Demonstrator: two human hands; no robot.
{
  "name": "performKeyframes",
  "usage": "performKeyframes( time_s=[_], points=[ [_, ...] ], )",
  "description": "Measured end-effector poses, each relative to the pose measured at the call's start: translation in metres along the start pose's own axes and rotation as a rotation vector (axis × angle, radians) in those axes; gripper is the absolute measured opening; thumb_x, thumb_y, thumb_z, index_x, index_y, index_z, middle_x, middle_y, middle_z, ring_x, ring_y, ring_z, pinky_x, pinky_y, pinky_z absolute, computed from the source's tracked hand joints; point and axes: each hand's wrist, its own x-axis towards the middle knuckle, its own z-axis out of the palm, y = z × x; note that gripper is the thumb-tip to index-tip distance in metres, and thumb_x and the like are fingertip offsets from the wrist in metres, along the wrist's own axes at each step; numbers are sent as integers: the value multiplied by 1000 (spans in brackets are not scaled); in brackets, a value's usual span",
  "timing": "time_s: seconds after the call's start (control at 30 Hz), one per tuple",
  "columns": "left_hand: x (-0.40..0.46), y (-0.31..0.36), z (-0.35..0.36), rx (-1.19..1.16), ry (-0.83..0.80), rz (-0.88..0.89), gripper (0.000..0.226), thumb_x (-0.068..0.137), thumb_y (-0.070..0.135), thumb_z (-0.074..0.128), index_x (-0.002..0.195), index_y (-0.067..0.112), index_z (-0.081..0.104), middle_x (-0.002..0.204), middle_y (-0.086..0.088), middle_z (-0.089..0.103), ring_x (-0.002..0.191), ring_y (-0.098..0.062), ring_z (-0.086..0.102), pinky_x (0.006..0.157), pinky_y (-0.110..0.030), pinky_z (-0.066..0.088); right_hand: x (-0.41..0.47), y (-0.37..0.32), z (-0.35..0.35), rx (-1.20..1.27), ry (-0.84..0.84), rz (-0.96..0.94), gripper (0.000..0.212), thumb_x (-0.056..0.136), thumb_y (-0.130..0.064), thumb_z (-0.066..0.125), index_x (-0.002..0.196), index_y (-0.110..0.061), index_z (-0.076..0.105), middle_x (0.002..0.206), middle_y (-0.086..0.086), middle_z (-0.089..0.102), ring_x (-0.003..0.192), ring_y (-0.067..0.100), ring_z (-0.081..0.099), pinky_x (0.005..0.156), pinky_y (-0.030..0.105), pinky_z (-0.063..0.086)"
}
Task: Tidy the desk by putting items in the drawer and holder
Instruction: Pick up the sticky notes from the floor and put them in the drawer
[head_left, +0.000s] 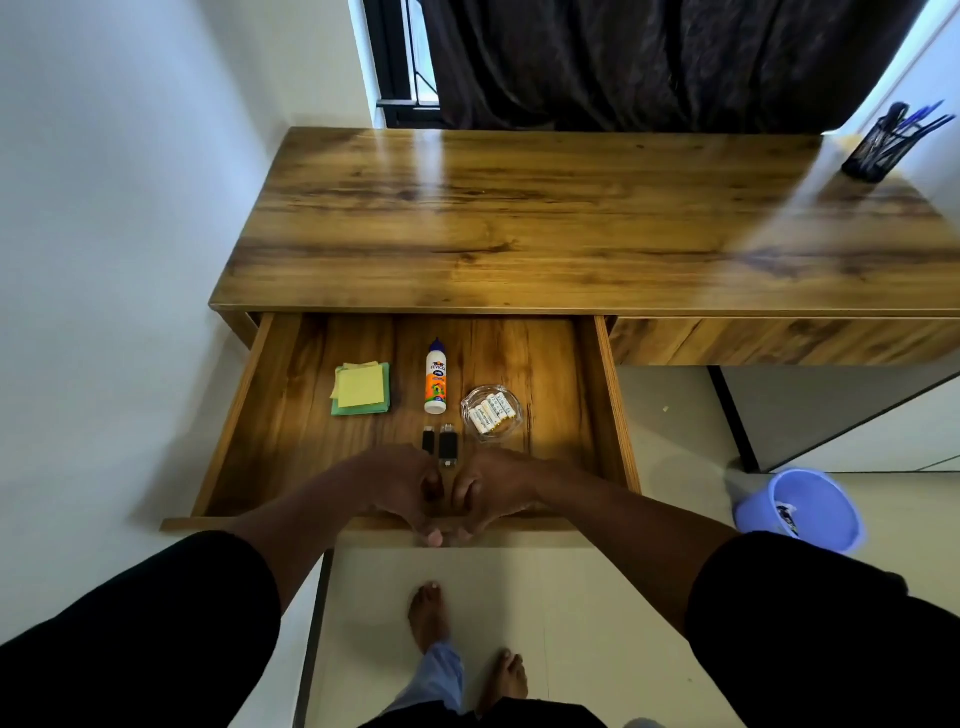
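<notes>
Both hands, left hand (400, 483) and right hand (493, 486), curled over the drawer (249, 426) front edge, gripping it, notes (361, 388), glue (436, 379), drives (440, 444), batteries (491, 410) inside, pen holder (872, 150) far right: push evenly, straight, gently, fingers clear of the closing gap.

The two hands, left hand (400, 486) and right hand (493, 488), cover the middle of the open wooden drawer's front panel (249, 522), so how their fingers sit on it can't be made out. The larger black USB stick (448, 445) loses its near end behind them. The black mesh pen holder (875, 148) is smeared with blur. The wooden tabletop (519, 218) runs off the right edge.
</notes>
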Motion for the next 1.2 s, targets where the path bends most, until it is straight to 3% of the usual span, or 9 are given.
performKeyframes(
  time_s=[0.1,0.27,0.4,0.53,0.63,0.77,0.97,1.2],
  points=[
    [-1,0,-16,180,132,1,94,58,82,75,136,34,57,132,8,60,122,-20,56,92,-34,47,0,1,-11,-69,120,4,30,74,-43,84,97,-26,76,88,-11,73,78,9,67,69,36,59],
    [5,-12,-30,233,462,18,92,53,86,71,130,38,56,134,8,59,121,-18,57,86,-33,49,10,8,-24,-121,332,69,32,74,-46,81,99,-28,72,90,-8,69,82,14,67,65,28,54],
    [10,-14,-36,238,667,-27,90,62,75,76,137,32,54,141,5,50,128,-19,47,95,-34,48,13,10,-38,-237,498,87,46,79,-54,74,118,-29,68,120,-4,64,109,18,58,84,33,52],
    [16,-15,-47,288,808,-59,97,60,76,76,140,27,52,143,2,45,132,-23,43,102,-38,46,17,10,-57,-420,577,148,74,80,-61,72,142,-27,50,143,5,47,133,27,39,109,47,40],
    [23,-19,-61,321,803,-56,119,50,79,79,147,19,44,151,-5,40,142,-29,38,113,-48,39,23,13,-75,-491,615,168,98,70,-72,72,149,-27,36,148,8,39,138,32,33,112,50,35],
    [37,-26,-77,367,722,-73,142,52,84,74,160,12,16,168,-10,13,156,-31,12,124,-54,19,35,21,-95,-556,609,206,123,59,-84,68,156,-28,18,163,10,17,153,35,12,122,57,19],
    [57,-35,-100,328,711,-74,145,56,80,76,161,6,10,170,-16,6,157,-32,3,127,-52,10,52,26,-121,-532,563,257,137,64,-83,70,162,-23,-3,170,11,-10,156,37,-13,126,57,4],
    [81,-38,-135,327,548,-106,147,61,77,77,161,5,-3,170,-18,-5,157,-33,-4,127,-53,8,75,31,-150,-433,438,379,143,62,-81,75,162,-22,-8,170,11,-13,157,36,-10,127,52,5]
  ],
)
